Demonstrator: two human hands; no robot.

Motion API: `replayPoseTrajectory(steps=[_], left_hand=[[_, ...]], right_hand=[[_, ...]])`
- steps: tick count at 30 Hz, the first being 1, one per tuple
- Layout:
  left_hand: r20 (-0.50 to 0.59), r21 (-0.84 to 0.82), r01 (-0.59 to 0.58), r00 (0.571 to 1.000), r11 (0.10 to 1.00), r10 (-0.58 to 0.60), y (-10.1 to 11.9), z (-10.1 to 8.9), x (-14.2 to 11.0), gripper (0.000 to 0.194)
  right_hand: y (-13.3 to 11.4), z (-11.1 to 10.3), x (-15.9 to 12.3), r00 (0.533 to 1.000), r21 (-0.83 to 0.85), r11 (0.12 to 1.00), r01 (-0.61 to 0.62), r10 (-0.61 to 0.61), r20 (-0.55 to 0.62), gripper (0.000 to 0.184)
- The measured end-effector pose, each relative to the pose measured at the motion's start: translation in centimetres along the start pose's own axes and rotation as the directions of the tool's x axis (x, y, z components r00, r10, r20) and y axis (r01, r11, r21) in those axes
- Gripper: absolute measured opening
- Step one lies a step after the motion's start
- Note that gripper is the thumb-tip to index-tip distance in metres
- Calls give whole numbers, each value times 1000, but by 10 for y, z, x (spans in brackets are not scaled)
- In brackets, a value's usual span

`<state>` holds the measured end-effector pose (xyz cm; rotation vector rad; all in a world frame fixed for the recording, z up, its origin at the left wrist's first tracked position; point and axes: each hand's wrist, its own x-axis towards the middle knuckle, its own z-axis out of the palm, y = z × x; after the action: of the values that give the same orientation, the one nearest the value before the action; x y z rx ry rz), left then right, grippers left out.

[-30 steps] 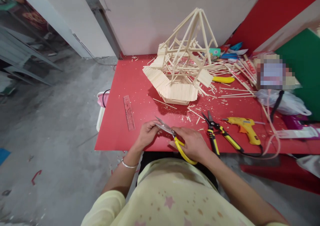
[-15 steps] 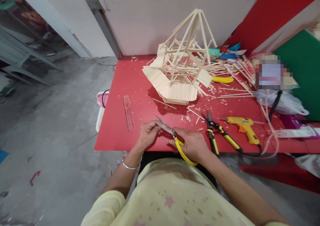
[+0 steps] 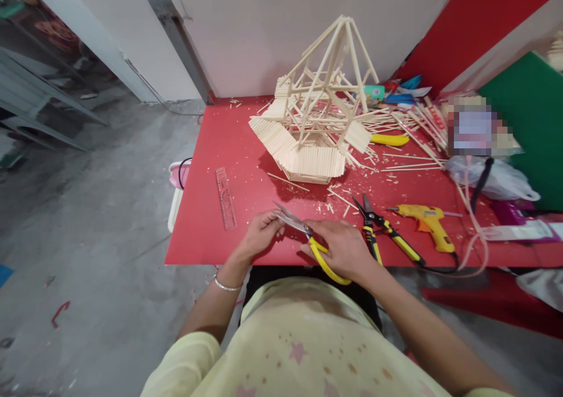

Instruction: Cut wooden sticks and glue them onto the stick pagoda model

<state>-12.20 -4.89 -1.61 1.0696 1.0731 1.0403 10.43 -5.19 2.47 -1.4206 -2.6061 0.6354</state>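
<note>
My right hand is closed around a pair of scissors with yellow handles, its blades pointing left and parted a little. At the blades, my left hand has its fingers pinched together; what they hold, if anything, is too small to make out. Beyond my hands stands a frame model built of pale wooden sticks, with a pointed open top and slatted panels around its base. A clear ruler lies to the left of my left hand.
On the red table, black-and-yellow cutters and a yellow glue gun lie right of my right hand. Loose sticks and small offcuts are scattered about the model. A plastic bag sits farther right.
The scissor blades have shifted slightly in angle between my hands. Both hands keep nearly the same place, and the view has moved a little.
</note>
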Motion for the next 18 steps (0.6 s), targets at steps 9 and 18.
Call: replayPoseTrajectory(steps=[9,18], left_hand=[[57,-30,42,998,999,-40,-5,-4,3,14],[67,-47,26,997,999,-23,-3,0,5,34]], right_hand=[[7,9,-4,999,-2,1000,1,-1,-40,60],[4,20,-14,994,-47,994,-99,96,-56,51]])
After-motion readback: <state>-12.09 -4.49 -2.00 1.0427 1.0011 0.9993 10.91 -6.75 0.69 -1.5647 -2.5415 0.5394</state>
